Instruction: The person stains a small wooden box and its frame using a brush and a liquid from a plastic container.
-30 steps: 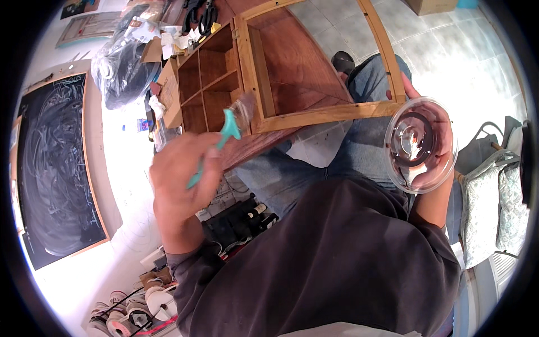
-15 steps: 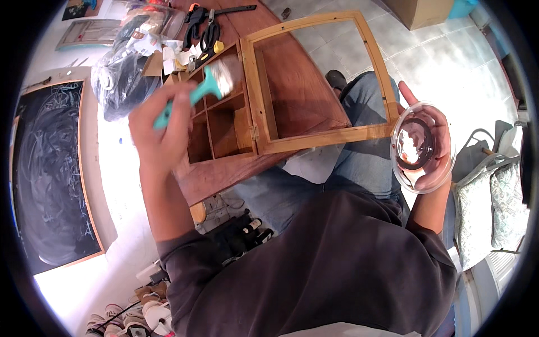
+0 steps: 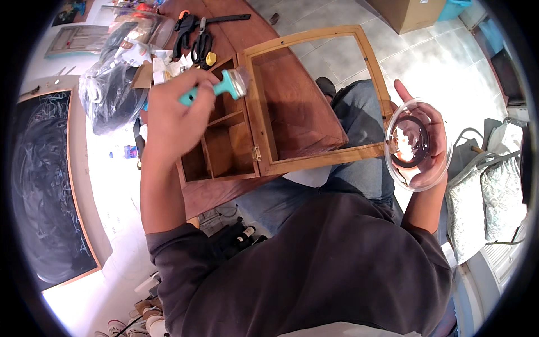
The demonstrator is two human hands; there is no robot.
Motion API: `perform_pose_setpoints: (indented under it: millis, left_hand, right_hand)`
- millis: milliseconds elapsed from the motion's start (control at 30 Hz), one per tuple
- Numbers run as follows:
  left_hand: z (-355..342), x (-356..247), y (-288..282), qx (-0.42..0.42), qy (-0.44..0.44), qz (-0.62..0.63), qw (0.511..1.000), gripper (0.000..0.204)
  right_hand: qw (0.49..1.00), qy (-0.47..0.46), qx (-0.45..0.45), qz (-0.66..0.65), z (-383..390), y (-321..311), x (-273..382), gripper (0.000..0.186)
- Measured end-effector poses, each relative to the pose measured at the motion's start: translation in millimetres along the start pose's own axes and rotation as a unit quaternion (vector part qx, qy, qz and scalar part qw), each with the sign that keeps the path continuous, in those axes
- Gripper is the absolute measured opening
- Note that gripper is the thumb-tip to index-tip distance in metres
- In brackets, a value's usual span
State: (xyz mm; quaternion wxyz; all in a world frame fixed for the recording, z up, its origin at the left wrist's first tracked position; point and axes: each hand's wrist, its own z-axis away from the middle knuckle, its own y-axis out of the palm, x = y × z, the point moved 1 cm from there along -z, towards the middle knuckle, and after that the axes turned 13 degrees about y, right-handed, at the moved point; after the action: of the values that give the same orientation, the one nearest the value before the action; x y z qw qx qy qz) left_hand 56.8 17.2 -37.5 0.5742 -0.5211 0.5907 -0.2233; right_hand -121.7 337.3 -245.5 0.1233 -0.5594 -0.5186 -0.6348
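My left hand point(image 3: 182, 115) grips a paintbrush point(image 3: 227, 87) with a teal handle, its fingers wrapped round it. The bristles, slightly blurred, reach the hinge-side upright of a small wooden cabinet point(image 3: 227, 147) divided into compartments; whether they touch the wood I cannot tell. The cabinet's door frame point(image 3: 328, 158) is swung out to the right on its hinge point(image 3: 257, 154), with an open middle. Beyond its right side, my right hand point(image 3: 435, 121) holds a clear plastic cup point(image 3: 391, 160), tilted toward me, with a dark ring and a little shiny liquid inside. The right thumb sticks up.
The cabinet lies on a reddish-brown wooden table point(image 3: 224, 194). Behind it are black scissors point(image 3: 201, 48), a bar clamp point(image 3: 184, 31) and plastic bags point(image 3: 112, 95). A cardboard box point(image 3: 407, 14) stands on the tiled floor; patterned cushions point(image 3: 502, 191) are at right.
My left hand has moved the brush rightward and away from me, from over the compartments to the door's hinge side. The cup has stayed nearly in place. The whole view has shifted slightly.
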Motion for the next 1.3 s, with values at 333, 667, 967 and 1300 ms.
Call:
perform_pose_setpoints:
  millis: [333,667,967,1300]
  left_hand:
    - [8,-8,2,0.053,0.120,-0.035,0.991,0.015]
    - [14,-3,-6,0.021,0.095,-0.032,0.995,0.014]
    - [59,-47,-38,-0.098,0.026,0.081,0.991,0.015]
    - [68,-85,-13,-0.077,0.333,0.067,0.937,0.025]
  right_hand:
    - [0.999,0.006,-0.047,-0.007,-1,7,5,0.122]
    - [1.000,0.010,-0.027,-0.007,-1,10,4,0.120]
    - [0.978,-0.020,-0.034,0.204,-5,17,36,0.117]
    - [0.908,-0.064,-0.023,0.413,-39,104,70,0.093]
